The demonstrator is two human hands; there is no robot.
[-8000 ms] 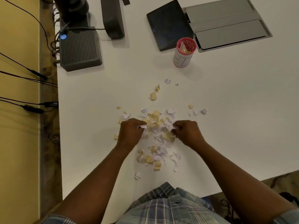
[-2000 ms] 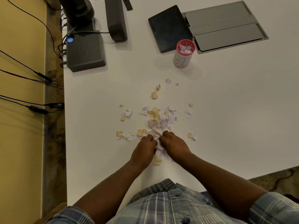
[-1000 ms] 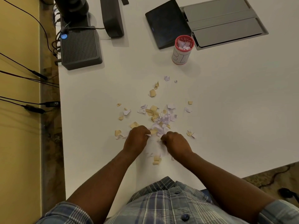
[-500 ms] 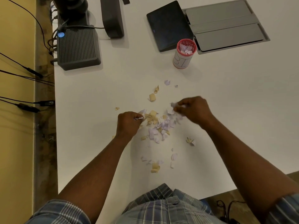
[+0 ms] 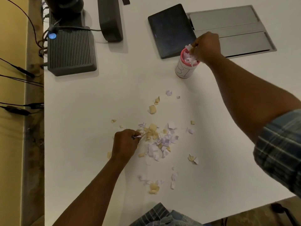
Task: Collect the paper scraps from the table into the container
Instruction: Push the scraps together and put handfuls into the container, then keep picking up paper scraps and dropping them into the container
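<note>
Paper scraps [image 5: 160, 141]: torn, crumpled; container [image 5: 185, 66] cylindrical.

The paper scraps [image 5: 160, 141] are small torn bits, tan and pale lilac-white, lying in a loose heap near the middle of the white table, with strays scattered around it: a few on the far side, some to the right, a small cluster nearer. The container [image 5: 185, 67] stands upright on the far right, a white cylinder with a pink rim (dark handwritten marks on its side), filled to the brim with scraps.
</note>
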